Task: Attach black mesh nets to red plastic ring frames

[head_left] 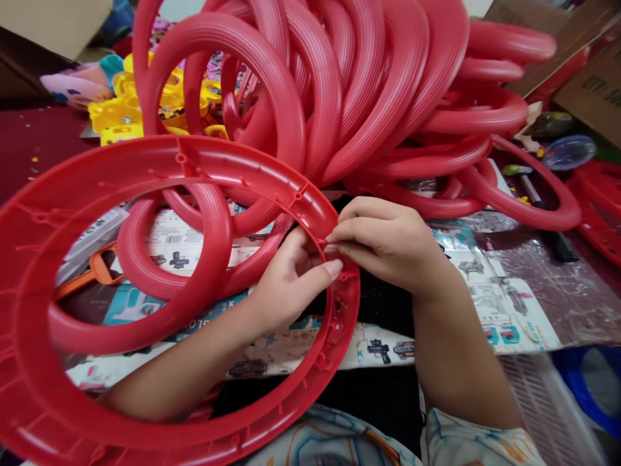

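Head view shows both the left hand [291, 275] and right hand [383, 243] pinching the red ring [63, 194] at its 3 o'clock rim, fitting seemingly unfinished, with a pile of rings [369, 84] at 12 o'clock.

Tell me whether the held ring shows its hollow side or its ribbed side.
Hollow side: the ring shows inner struts and screw posts, pinched by the left hand and right hand.

Bright, even light with soft shadows; faint sheen on the red ring pile [369, 84]. Around it, the edges bend and blur.
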A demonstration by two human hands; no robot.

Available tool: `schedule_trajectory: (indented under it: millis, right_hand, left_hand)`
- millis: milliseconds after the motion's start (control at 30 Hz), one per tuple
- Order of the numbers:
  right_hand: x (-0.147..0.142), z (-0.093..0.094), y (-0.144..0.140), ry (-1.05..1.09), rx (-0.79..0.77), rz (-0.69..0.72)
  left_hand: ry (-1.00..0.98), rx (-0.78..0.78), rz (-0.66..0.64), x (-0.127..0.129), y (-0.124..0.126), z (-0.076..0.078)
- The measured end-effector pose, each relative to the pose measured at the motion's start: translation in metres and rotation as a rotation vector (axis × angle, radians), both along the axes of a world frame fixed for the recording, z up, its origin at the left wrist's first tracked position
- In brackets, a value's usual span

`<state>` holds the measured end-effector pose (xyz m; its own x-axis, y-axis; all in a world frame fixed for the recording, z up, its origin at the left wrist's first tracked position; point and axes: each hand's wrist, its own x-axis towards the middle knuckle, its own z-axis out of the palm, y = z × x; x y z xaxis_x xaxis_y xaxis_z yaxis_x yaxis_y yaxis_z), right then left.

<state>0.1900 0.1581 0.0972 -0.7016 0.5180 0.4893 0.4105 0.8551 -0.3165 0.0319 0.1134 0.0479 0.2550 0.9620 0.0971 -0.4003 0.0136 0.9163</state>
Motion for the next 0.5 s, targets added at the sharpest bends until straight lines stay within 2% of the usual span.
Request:
schedule_trajectory:
  millis: [100, 200, 267, 367, 433, 500]
  right_hand:
    - [0.001, -0.001, -0.001, 0.012, 0.061, -0.053]
    - [0.004, -0.002, -0.001, -0.015, 0.127, -0.171]
    - [0.005, -0.001, 0.000, -0.089, 0.135, -0.208]
    - [0.004, -0.001, 0.001, -0.194, 0.103, -0.156]
    - [0.003, -0.001, 0.001, -0.212, 0.076, -0.103]
    - [0.001, 0.000, 0.001, -0.199, 0.057, -0.052]
  left_hand:
    - [0.054, -0.078, -0.017, -0.003, 0.004, 0.004]
    - [0.156, -0.144, -0.072, -0.008, 0.007, 0.006]
    - [0.249, -0.144, -0.025, -0.010, 0.008, 0.003]
    - [0.433, -0.037, 0.096, -0.011, 0.008, -0.007]
    - [0.509, 0.032, 0.101, -0.010, 0.006, -0.012]
    - [0.544, 0.036, 0.100, -0.009, 0.005, -0.015]
